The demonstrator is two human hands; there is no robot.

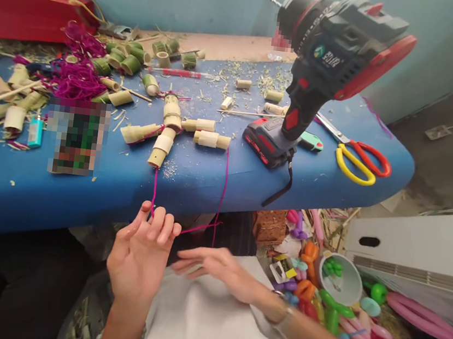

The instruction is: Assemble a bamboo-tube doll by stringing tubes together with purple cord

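Note:
My left hand, palm turned up, has its fingers curled over a magenta string in front of the bench edge. The string runs up into the lower end of a jointed bamboo figure, made of short tube pieces, lying on the blue bench. Past my fingers the loose end sticks out to the right. A second magenta string hangs over the edge from the figure's right-hand limb. Just right of the left hand, my right hand has its fingers stretched out, holding nothing.
On the blue bench stands a cordless drill, beside scissors and a green-handled tool. To the left lie magenta yarn, cut bamboo pieces and a lighter. Balloons fill the lower right.

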